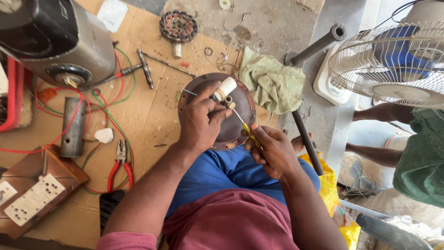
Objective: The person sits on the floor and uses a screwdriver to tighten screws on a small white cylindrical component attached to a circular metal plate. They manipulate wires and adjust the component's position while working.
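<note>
Head view: left hand (pixel 200 121) is clamped around a white cylinder (pixel 225 88) above a round brown motor cover (pixel 240 109) on cardboard (pixel 148 111). Right hand (pixel 273 150) grips a yellow screwdriver (pixel 247 129), tip at the cylinder's base. Red pliers (pixel 121 166) lie well apart, left.

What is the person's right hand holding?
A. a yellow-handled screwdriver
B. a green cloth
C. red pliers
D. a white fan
A: the right hand grips a yellow-handled screwdriver whose tip points at the small white cylinder held in the left hand; the red pliers lie untouched on the cardboard.
</note>
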